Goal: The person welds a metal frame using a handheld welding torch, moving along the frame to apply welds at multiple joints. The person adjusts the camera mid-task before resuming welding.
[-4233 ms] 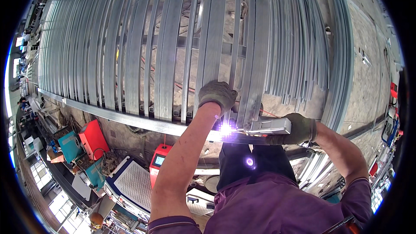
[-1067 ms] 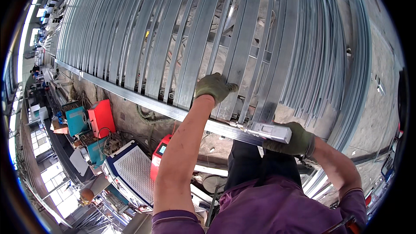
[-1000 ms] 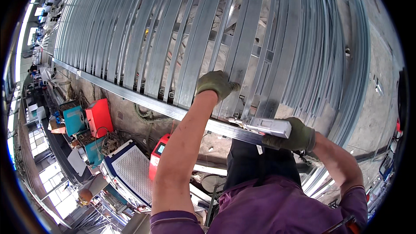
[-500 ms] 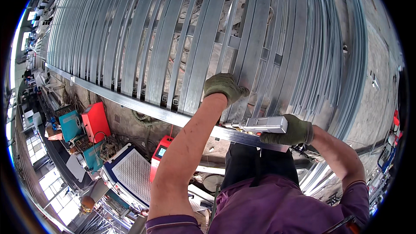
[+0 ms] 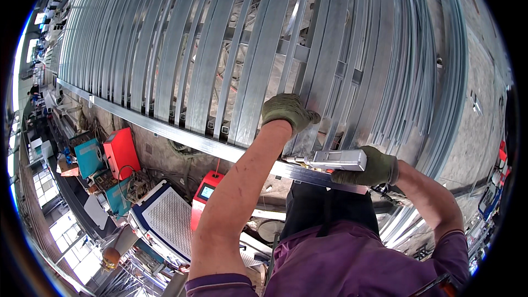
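My left hand (image 5: 288, 112), in a dark green work glove, bears down on the silver metal tubes (image 5: 324, 44) near their close ends. Its fingers curl over a tube, and the thumb points right; the fingertips are hidden. In my right hand (image 5: 371, 166), gloved alike, is a handheld welding gun (image 5: 336, 159) with a boxy silver body. The gun lies nearly level, its thin nozzle (image 5: 297, 159) pointing left at the place where the tube ends meet a long crosswise metal rail (image 5: 220, 147). The exact contact at the tip cannot be made out.
Long tubes run away from me in rows, with gaps between. Bundled thin lengths (image 5: 454, 77) lie at the right. Left of my legs stand a red machine with a small screen (image 5: 204, 193), a white-and-blue unit (image 5: 165, 223), a red box (image 5: 121, 153) and cables on the floor.
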